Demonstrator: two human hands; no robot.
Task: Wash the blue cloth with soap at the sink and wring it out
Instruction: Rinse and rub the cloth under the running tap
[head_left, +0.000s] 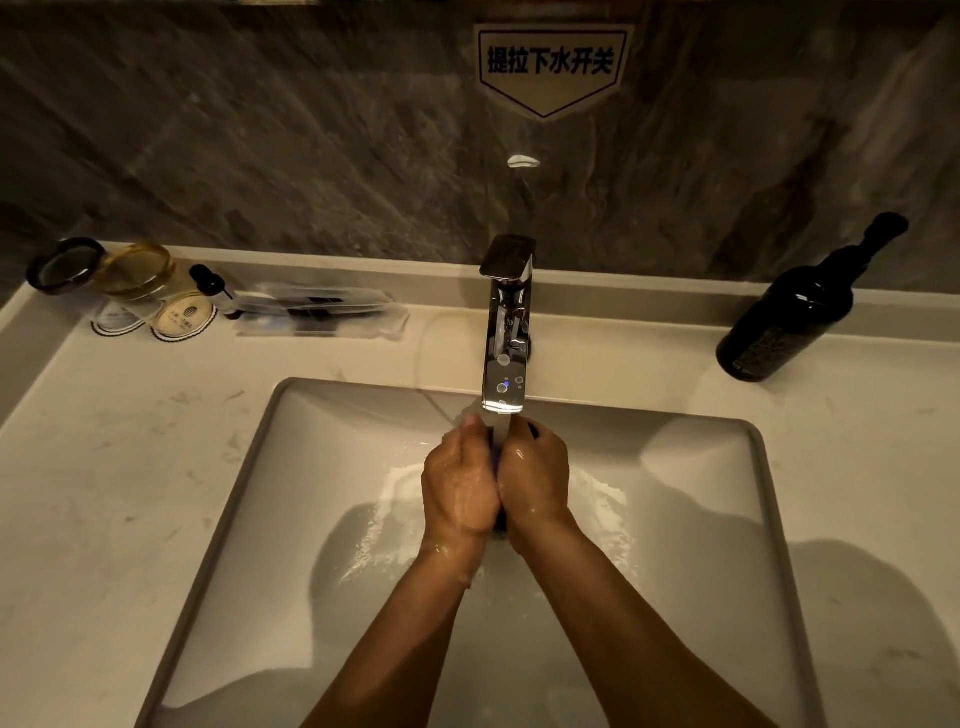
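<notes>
My left hand (458, 480) and my right hand (535, 475) are pressed palm to palm under the chrome faucet (506, 332), over the middle of the white sink (249, 467). Between the palms only a thin dark-blue strip of the blue cloth (496, 457) shows; the rest is hidden by both hands. Water runs from the spout onto the hands and the cloth. Both hands are wet, and water pools in the basin below them.
A dark pump bottle (789, 317) stands on the counter at the right. At the back left are two glasses (104, 267), paper coasters and a clear wrapped amenity packet (319, 312). A dark stone wall with a sign rises behind the faucet.
</notes>
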